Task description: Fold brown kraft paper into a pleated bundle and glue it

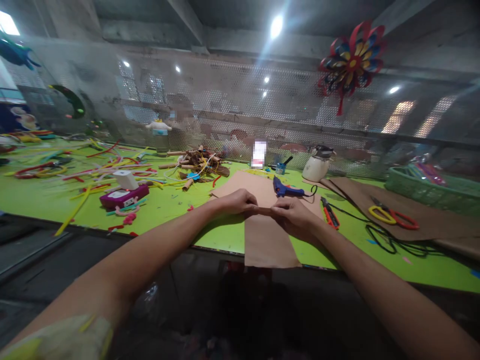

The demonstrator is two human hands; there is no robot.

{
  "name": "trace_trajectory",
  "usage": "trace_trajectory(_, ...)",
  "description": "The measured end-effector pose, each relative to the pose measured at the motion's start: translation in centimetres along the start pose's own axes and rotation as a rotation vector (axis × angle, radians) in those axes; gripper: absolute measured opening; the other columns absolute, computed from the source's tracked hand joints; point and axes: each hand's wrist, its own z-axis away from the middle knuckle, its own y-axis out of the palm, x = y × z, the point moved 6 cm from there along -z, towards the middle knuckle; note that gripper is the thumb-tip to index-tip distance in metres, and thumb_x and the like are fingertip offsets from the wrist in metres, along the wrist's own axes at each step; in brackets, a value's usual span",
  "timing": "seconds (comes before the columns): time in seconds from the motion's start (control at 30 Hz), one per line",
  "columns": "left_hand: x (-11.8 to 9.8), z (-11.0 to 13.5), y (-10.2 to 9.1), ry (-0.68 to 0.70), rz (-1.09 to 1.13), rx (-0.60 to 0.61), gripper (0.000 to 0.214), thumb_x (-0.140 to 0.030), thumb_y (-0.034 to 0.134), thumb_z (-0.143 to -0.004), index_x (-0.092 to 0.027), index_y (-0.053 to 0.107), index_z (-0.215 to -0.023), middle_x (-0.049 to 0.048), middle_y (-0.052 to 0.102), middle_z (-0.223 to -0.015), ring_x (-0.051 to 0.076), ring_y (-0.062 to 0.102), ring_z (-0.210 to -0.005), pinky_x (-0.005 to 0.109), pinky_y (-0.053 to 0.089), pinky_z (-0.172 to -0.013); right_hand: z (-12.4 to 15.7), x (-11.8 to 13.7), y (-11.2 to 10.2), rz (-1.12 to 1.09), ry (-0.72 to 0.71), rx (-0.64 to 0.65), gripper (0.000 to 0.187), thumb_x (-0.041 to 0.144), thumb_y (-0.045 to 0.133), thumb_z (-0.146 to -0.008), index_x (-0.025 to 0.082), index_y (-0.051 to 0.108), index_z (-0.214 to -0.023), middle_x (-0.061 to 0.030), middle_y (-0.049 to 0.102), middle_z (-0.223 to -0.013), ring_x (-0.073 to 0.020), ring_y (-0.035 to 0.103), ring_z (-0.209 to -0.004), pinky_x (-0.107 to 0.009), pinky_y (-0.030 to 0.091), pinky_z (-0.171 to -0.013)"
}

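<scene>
A brown paper strip (268,245) hangs over the front edge of the green table. Its far end is rolled into a narrow tube (264,211) that lies between my hands. The fingers of my left hand (242,201) pinch the tube's left end. At the right end, my right hand (294,214) grips with thumb and fingers closed. Behind both hands is a larger brown paper sheet (240,182). A blue glue gun (288,190) rests on it, just beyond my right hand. Red-handled pliers (330,215) lie to the right of that hand.
Scissors (393,216) lie on brown paper (356,200) at right, near a coiled black cord (390,245) and a green basket (412,192). A white jug (317,165) stands behind. At left are a purple power strip (123,197), pipe cleaners (108,167) and a brown craft heap (202,162).
</scene>
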Motion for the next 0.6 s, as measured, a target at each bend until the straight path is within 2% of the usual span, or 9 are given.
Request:
trace_trajectory(0.07,-0.2,0.0,0.0,0.015,0.002,-0.022,0.025,-0.028,0.053,-0.079,-0.008,0.067,-0.077,0.0032,0.061,-0.065,0.009,0.046,-0.057,0.020,0.032,-0.054,0.5,0.2,0.3,-0.136,0.055,-0.011,0.024,0.035,0.062,-0.072,0.012,0.060,-0.062,0.0013,0.042,-0.061,-0.0086,0.036,-0.053,-0.024,0.027,-0.047)
trace_trajectory(0.2,-0.5,0.1,-0.2,0.033,0.011,-0.049,0.025,-0.028,0.051,-0.080,-0.009,0.067,-0.078,0.0035,0.061,-0.066,0.009,0.047,-0.059,0.020,0.032,-0.055,1.2,1.0,0.2,-0.225,0.084,-0.070,0.026,0.038,0.067,-0.068,0.012,0.061,-0.065,0.0022,0.043,-0.060,-0.0079,0.035,-0.053,-0.024,0.024,-0.046)
trace_trajectory(0.3,-0.6,0.2,-0.2,0.039,0.032,-0.033,0.025,-0.028,0.049,-0.081,-0.010,0.067,-0.080,0.0027,0.061,-0.065,0.009,0.048,-0.059,0.020,0.033,-0.055,1.4,1.2,-0.1,-0.229,0.122,-0.114,0.029,0.040,0.070,-0.065,0.013,0.061,-0.067,0.0024,0.044,-0.059,-0.0075,0.034,-0.052,-0.024,0.023,-0.045)
trace_trajectory(0.47,-0.4,0.2,-0.2,0.003,0.067,0.000,0.022,-0.027,0.052,-0.079,-0.011,0.067,-0.078,0.0012,0.059,-0.062,0.008,0.045,-0.056,0.020,0.032,-0.056,1.5,1.5,0.0,-0.227,0.134,-0.116,0.028,0.041,0.069,-0.066,0.014,0.059,-0.066,0.0026,0.044,-0.057,-0.0077,0.035,-0.051,-0.024,0.024,-0.046)
trace_trajectory(0.6,0.1,0.3,-0.4,-0.030,0.061,0.003,0.021,-0.025,0.053,-0.077,-0.011,0.068,-0.079,0.0021,0.061,-0.064,0.009,0.046,-0.056,0.021,0.033,-0.057,1.5,1.4,-0.6,-0.145,0.151,-0.155,0.030,0.040,0.069,-0.066,0.016,0.053,-0.059,0.0040,0.041,-0.053,-0.0070,0.033,-0.049,-0.023,0.022,-0.045)
